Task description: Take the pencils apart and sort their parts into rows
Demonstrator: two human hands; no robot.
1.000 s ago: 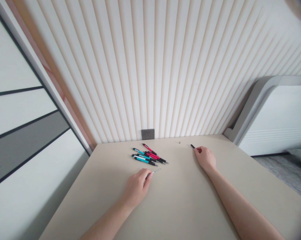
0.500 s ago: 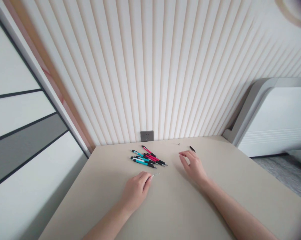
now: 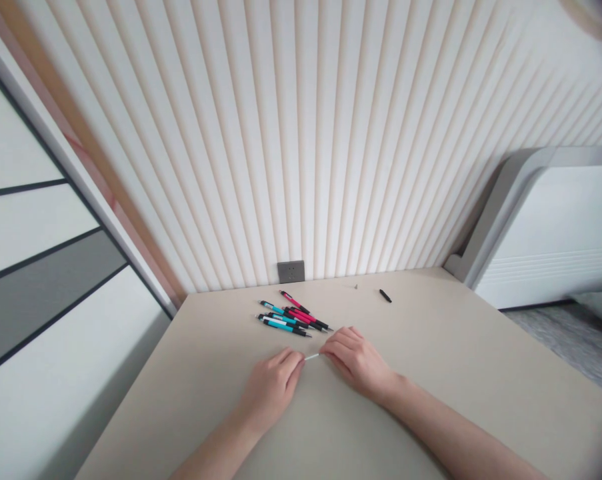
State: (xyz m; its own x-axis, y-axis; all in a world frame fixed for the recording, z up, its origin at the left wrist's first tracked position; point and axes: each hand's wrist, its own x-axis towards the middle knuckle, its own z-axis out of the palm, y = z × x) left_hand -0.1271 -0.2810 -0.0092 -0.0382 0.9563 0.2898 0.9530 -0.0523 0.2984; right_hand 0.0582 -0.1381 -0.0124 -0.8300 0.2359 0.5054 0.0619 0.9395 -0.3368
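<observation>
A thin, pale pen refill (image 3: pixel 311 357) spans the gap between my two hands, just above the table. At its left end, my left hand (image 3: pixel 273 385) pinches it between thumb and fingers. My right hand (image 3: pixel 358 363) closes its fingertips on the other end, so that tip is hidden. Just beyond the hands lies a loose pile of several pens, among them a turquoise pen (image 3: pixel 282 325), a red pen (image 3: pixel 308 318) and a white one (image 3: pixel 275 320), all with black grips.
A short black pen part (image 3: pixel 385 295) lies at the back right of the beige table (image 3: pixel 341 427). A tiny metallic piece (image 3: pixel 356 287) is near the back edge. Behind stands a ribbed wall with a dark socket (image 3: pixel 291 271); a bed headboard (image 3: pixel 545 220) is to the right.
My right hand has come left and nearer, from beside the black part to the refill's free end, and closed there. The left hand keeps its pinch almost in place.
</observation>
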